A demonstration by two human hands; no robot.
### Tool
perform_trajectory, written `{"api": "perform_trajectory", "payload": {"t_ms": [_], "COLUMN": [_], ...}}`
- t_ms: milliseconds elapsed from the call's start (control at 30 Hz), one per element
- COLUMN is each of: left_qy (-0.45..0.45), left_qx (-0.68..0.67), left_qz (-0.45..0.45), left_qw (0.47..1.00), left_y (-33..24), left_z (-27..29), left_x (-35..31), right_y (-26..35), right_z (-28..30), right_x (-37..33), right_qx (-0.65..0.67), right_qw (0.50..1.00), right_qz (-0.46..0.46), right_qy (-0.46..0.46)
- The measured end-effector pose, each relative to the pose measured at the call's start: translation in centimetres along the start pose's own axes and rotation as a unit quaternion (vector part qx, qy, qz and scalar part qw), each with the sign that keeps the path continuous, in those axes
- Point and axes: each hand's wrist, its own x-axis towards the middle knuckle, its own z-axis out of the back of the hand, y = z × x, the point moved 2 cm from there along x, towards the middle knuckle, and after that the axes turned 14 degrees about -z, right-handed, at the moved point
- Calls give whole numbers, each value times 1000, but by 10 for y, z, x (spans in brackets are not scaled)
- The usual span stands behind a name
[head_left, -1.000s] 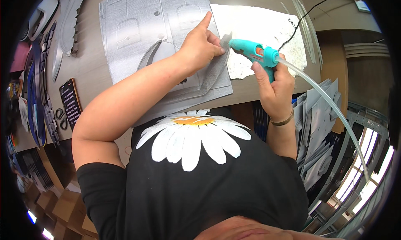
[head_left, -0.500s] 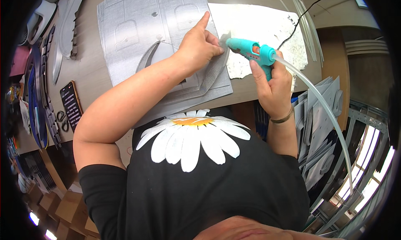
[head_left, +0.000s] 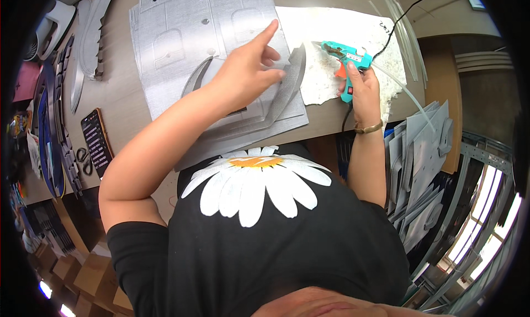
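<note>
My right hand is wrapped round the handle of a teal glue gun with an orange trigger. Tilted over a white, rough-edged sheet, the gun is apart from the grey work, with a long translucent glue stick trailing from its back. My left hand hovers over a curved grey piece, index finger stretched out and thumb apart, with nothing visible between them. Beneath that piece lie flat grey textured panels with moulded outlines and small dark holes. My left forearm hides part of the curved piece.
A phone and black scissors lie on the table at the left, near curved grey strips. A black cord crosses the far right beside clear sticks. Grey panels stand upright below the table's right side.
The glue gun has moved right, off the curved piece's edge, and turned over the white sheet. My left thumb and fingers have spread, coming away from that edge.
</note>
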Motion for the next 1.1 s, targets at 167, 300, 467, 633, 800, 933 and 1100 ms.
{"api": "perform_trajectory", "payload": {"t_ms": [167, 300, 467, 633, 800, 933, 1100], "left_qy": [-86, -116, -146, -169, -180, -189, -191], "left_qx": [267, 319, 275, 273, 271, 261, 256], "left_qz": [-122, -42, -15, -12, -19, -29, -34], "left_qw": [952, 940, 950, 947, 945, 946, 947], "left_y": [2, 15, 37, 41, 43, 43, 43], "left_z": [57, 66, 60, 58, 58, 58, 59], "left_x": [-46, -72, -78, -77, -76, -77, -75], "right_y": [29, 23, 10, 12, 19, 31, 26], "right_z": [7, -16, -71, -103, -127, -144, -157], "right_x": [-11, -27, -35, -30, -26, -31, -29], "right_qx": [-518, -431, -354, -375, -397, -395, -353], "right_qw": [836, 880, 928, 918, 890, 884, 883], "right_qz": [-26, 38, 87, 120, 225, 250, 307], "right_qy": [-180, -197, -80, -38, -10, 15, 27]}}
